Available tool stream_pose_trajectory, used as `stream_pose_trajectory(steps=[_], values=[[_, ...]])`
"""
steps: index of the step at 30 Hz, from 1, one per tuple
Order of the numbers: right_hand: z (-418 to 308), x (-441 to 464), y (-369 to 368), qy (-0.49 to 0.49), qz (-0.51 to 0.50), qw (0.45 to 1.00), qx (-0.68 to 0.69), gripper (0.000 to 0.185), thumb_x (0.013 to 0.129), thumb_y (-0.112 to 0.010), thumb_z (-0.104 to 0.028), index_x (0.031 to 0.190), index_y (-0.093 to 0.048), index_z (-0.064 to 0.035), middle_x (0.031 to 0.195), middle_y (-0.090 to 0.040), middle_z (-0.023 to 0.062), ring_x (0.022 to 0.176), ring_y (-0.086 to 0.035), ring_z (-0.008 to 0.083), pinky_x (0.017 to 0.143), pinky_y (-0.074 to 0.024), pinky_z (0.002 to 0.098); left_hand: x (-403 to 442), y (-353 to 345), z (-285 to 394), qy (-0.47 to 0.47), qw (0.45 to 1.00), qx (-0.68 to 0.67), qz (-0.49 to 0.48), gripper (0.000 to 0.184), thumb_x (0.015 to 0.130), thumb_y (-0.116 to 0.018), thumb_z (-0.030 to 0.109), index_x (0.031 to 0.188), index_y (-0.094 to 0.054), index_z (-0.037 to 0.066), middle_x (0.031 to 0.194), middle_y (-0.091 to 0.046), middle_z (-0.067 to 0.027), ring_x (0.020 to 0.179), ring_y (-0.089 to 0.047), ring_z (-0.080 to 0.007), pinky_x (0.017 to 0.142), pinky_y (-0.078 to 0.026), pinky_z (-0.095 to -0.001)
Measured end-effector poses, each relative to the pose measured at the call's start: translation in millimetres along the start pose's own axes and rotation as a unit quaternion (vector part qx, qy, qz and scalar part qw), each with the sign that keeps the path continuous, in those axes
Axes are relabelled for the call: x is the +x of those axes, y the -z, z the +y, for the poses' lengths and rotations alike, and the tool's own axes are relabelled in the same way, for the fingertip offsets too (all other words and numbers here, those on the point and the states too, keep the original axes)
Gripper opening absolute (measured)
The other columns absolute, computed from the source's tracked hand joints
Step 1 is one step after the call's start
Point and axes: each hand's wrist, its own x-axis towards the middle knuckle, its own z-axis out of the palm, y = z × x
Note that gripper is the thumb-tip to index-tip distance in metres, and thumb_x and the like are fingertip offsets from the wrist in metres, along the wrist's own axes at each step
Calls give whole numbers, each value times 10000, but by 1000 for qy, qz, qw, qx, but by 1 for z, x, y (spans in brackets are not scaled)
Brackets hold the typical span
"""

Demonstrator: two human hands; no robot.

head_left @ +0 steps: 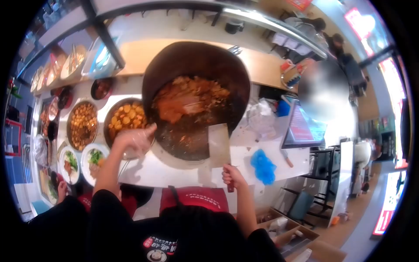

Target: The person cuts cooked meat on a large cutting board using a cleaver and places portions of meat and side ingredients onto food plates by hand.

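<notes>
My right hand is closed around the handle of a cleaver. Its broad blade points away from me and overlaps the near right edge of a large round brown chopping block. Chopped reddish-brown meat lies spread over the block, with small scraps nearer to me. My left hand, which seems to wear a clear glove, hovers left of the block beside a pan of round yellow pieces. It is somewhat blurred, its fingers look apart, and nothing shows in it.
Left stand a pan of cubed food and two plates with greens. A co-worker's hand is at far left. Right are a crumpled blue plastic bag, clear plastic, a knife and a screen.
</notes>
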Motion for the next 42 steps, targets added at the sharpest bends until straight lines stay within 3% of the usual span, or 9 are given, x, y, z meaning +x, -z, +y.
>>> stream_pose_trajectory(steps=[3,5,11,14,20,22,25,30,42], values=[[-6,36,33,-7,-34,997,63,367,994,-549,-321,691,-407,-172,528,-273,-79,412,-267,53,364,-237,238,28,-39,64,-34,998,-30,34,1053,761,-662,76,1584,-27,247,1264,-610,-228,802,-677,-273,758,-557,-388],[-2,64,64,-21,-94,992,85,370,988,-562,-358,701,-433,-164,529,-317,-64,416,-309,61,377,-278,239,82,-85,71,-50,984,27,170,1059,747,-675,23,1581,-38,167,1321,-562,-262,1042,-643,-363,923,-512,-422],[-16,101,85,87,-39,987,-130,394,970,-582,-440,831,-491,-83,557,-429,3,433,-419,113,414,-377,270,123,-153,134,-3,965,59,254,1009,760,-770,268,1546,-179,44,1458,-329,-369,1245,-488,-466,1066,-417,-431],[-47,111,71,87,-34,987,-133,418,970,-567,-477,884,-491,-74,579,-458,14,434,-451,121,418,-395,277,156,-182,133,27,936,22,349,953,815,-671,564,1502,-314,8,1500,-188,-400,1356,-271,-528,1114,-336,-501],[-67,129,63,52,-27,983,-175,521,929,-529,-633,922,-527,-112,583,-477,8,437,-471,117,403,-403,270,185,-208,142,31,900,48,432,849,852,-658,544,1466,-395,21,1476,-125,-463,1368,-154,-616,1113,-211,-636],[-58,149,78,35,-30,983,-179,585,899,-498,-712,892,-514,-127,583,-476,3,434,-481,125,398,-422,271,198,-220,132,-63,854,53,514,765,881,-626,521,1428,-437,20,1456,-178,-478,1377,-161,-621,1087,-157,-708],[-64,150,80,-5,-40,987,-153,593,902,-463,-729,965,-491,-140,582,-425,-7,430,-440,131,403,-411,291,167,-202,166,77,900,76,422,755,910,-521,577,1448,-444,53,1490,-142,-457,1402,-155,-595,1143,-126,-652],[-66,138,79,62,-26,990,-127,517,970,-428,-638,1067,-501,-136,662,-518,47,504,-516,193,467,-467,333,184,-213,150,72,879,53,468,779,924,-511,553,1511,-351,66,1535,-77,-416,1426,-135,-572,1178,-180,-540],[-39,128,115,70,26,985,-153,654,944,-435,-670,1219,-480,-78,773,-576,112,603,-568,245,517,-471,349,178,-217,108,-94,893,-58,437,707,962,-498,355,1522,-251,0,1585,-194,-263,1468,-185,-445,1181,-214,-520]])
